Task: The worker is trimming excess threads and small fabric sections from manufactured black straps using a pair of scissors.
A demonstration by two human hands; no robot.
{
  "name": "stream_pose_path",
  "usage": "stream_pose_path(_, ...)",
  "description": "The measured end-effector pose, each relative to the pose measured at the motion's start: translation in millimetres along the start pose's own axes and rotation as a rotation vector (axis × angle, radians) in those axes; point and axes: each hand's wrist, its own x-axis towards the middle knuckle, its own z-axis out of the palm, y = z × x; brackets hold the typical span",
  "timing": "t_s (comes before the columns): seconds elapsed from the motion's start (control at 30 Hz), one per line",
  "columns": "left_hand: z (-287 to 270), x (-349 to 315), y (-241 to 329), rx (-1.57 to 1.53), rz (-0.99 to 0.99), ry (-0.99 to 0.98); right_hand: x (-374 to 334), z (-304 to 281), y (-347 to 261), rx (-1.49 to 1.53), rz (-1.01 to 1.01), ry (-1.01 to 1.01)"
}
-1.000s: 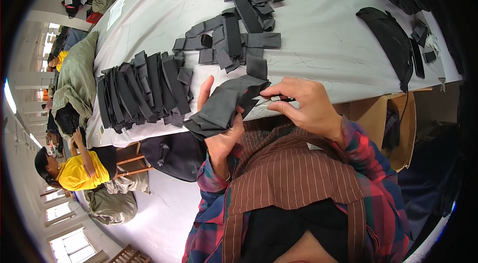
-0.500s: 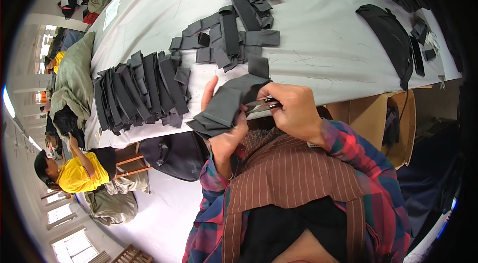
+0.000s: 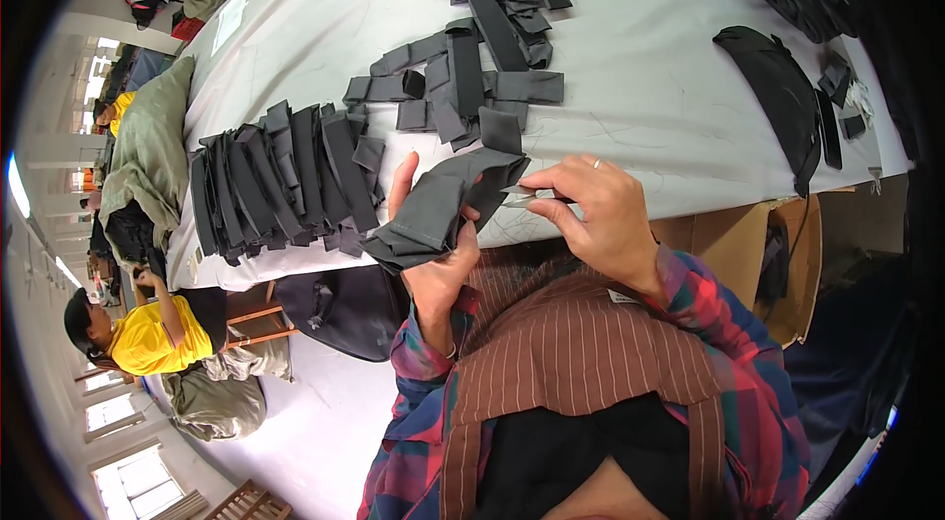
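Both hands meet at the centre of the frame: the left hand (image 3: 433,254) is clasped around a bundle of dark grey fabric pieces (image 3: 443,205), thumb up along its near side, while the right hand (image 3: 600,215), a ring on one finger, pinches a small metal tool (image 3: 527,193), probably thread snips, against the bundle's right edge. The bundle sits just off the near edge of the long grey table (image 3: 640,117), held in the air above the worker's brown striped apron (image 3: 581,353) and plaid sleeves. Its pieces are flat, strap-like and stacked unevenly, their ends fanning out at lower left. Judging from the layout, the work looks well under way but unfinished: a tidy overlapping row of strips (image 3: 281,181) lies left of centre on the table, apparently dealt with, while a looser scatter of similar pieces (image 3: 482,58) spreads across the upper middle, seemingly waiting. A black bag part (image 3: 778,92) rests at upper right, near a cardboard box (image 3: 758,254) under the table's edge. At lower left, another person in a yellow shirt (image 3: 148,333) sits at a separate station.
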Motion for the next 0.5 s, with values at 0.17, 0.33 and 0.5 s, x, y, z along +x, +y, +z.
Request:
stream_pose_path(0.17, -3.1, -3.8, -0.2, 0.067, 0.026, -0.006, -2.0, 4.2, -4.2, -0.070, -0.035, 0.037)
stream_pose_path(0.33, -2.4, -6.1, 4.6, 0.035, 0.006, -0.011, -3.1, 5.1, -6.2, -0.004, -0.003, 0.041)
stream_pose_path(0.5, 0.7, -5.4, 0.5, 0.043, 0.014, -0.032, -1.1, 5.8, -6.9, -0.060, -0.015, 0.046)
